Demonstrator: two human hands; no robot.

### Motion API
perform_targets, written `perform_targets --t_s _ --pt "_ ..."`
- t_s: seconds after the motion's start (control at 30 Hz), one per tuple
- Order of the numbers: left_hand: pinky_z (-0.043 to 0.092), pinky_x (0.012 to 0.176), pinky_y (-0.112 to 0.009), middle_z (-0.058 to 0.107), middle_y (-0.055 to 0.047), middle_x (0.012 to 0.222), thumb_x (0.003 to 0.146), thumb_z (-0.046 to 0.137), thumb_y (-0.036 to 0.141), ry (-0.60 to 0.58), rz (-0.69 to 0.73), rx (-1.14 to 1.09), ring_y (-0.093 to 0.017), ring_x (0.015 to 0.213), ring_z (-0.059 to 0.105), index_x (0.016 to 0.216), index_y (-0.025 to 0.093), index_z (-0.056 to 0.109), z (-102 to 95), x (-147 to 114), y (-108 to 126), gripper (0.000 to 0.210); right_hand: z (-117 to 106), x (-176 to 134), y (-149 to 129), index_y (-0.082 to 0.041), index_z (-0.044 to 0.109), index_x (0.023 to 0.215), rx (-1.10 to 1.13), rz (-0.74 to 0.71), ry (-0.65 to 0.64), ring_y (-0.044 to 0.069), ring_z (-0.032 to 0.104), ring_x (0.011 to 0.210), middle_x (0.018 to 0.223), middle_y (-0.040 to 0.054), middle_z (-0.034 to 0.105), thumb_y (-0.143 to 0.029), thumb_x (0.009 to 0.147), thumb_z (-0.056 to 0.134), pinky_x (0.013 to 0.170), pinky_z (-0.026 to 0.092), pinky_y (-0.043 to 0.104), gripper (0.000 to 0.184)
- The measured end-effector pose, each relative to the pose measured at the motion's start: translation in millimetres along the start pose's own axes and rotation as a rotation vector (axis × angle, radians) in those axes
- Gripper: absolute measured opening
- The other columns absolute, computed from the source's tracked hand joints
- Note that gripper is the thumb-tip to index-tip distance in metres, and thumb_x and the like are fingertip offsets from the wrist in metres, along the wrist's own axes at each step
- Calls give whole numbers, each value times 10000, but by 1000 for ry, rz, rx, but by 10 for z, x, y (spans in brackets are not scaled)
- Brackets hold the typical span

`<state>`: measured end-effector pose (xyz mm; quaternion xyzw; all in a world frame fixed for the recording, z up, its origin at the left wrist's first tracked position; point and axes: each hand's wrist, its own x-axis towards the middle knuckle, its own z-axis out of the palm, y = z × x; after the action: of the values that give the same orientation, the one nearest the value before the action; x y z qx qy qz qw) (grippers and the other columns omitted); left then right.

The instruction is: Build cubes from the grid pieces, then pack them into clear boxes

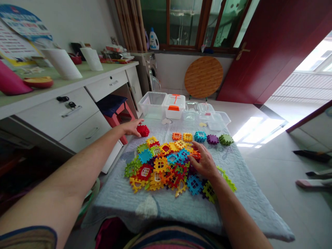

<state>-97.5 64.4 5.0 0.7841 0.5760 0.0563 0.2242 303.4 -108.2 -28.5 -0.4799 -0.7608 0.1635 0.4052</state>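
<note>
At the left edge of the cloth-covered counter (246, 204), the left hand (132, 127) has its fingers curved around a red stack (144, 130) of lattice blocks; whether they grip it, I cannot tell. The right hand (206, 162) reaches into the mixed pile (160, 165) at the counter's middle, fingers bent over its right side, their hold unclear. Single-colour groups (200, 136) line up toward the far right corner. The step in hand seems to be picking through the pile; the next move calls for pinching one piece free of its neighbours without jostling the red stack.
</note>
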Motion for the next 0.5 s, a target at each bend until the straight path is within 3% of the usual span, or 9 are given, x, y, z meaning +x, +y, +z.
perform_targets --t_s 0.1,0.3,0.5 --pt "435 988 -374 529 -191 1365 418 777 342 -11 8 17 -342 1205 538 1381 106 412 76 29 24 1057 1 -3 -4 -244 462 1346 3 -3 0 234 597 1001 1120 86 609 -194 807 593 913 502 436 557" --pt "497 855 -392 691 -125 1092 463 735 279 -62 15 93 -338 1003 634 1135 169 625 144 91 78 690 2 -5 -9 -251 468 1344 12 -3 1 223 605 963 1112 79 614 -193 809 586 890 515 424 552" --pt "514 790 -362 713 -91 978 439 741 290 -96 11 114 -321 929 654 1003 199 671 133 128 115 576 3 -8 -19 -255 463 1345 27 3 -17 213 604 957 1111 74 610 -193 814 581 883 521 413 548"
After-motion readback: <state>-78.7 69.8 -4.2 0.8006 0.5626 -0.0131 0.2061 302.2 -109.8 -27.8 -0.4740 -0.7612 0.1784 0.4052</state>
